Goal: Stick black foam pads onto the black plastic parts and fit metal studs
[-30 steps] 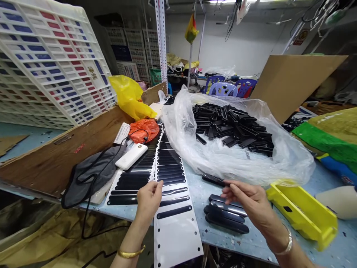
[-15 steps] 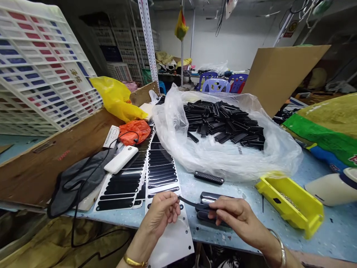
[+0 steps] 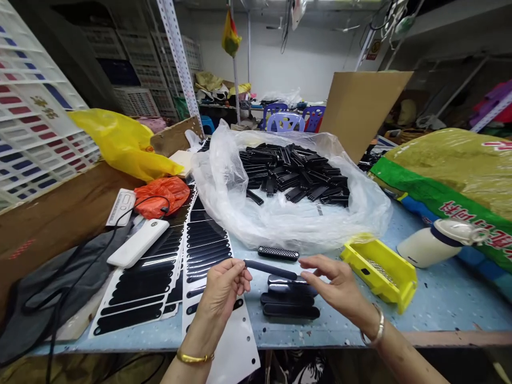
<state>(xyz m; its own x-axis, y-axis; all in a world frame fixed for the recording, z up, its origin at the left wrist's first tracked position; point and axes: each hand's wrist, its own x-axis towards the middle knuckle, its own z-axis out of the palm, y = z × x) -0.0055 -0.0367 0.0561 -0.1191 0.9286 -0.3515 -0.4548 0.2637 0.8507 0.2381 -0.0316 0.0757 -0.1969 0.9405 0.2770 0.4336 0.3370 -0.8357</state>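
Slim black bar (image 3: 270, 269), one end pinched by the left hand (image 3: 222, 290), held tilted above the worktop (image 3: 436, 301), similar black bars (image 3: 290, 312) lying side by side just below its far end

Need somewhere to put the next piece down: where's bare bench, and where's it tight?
Bare blue bench lies right of the yellow plastic tray, below the white bottle. It's crowded around the left hand, holding the black bar, the right hand and the stacked black bars.
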